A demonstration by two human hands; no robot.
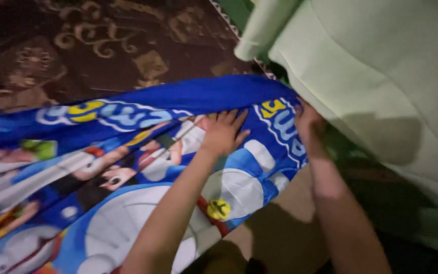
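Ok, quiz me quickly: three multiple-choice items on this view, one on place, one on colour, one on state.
1. Where does the left hand lie?
A. flat on the printed blue sheet
B. on the patterned carpet
C. on the green fabric

2. What colour is the fabric at the upper right?
A. red
B. pale green
C. black

3. How is the right hand placed?
A. raised clear in the air
B. resting on the carpet
C. at the sheet's corner, beside the green fabric

Answers:
1 A, the palm is spread over the cartoon print.
2 B, it shows light green above the brown patterned carpet.
3 C, its fingers meet the sheet's edge; whether they grip is unclear.
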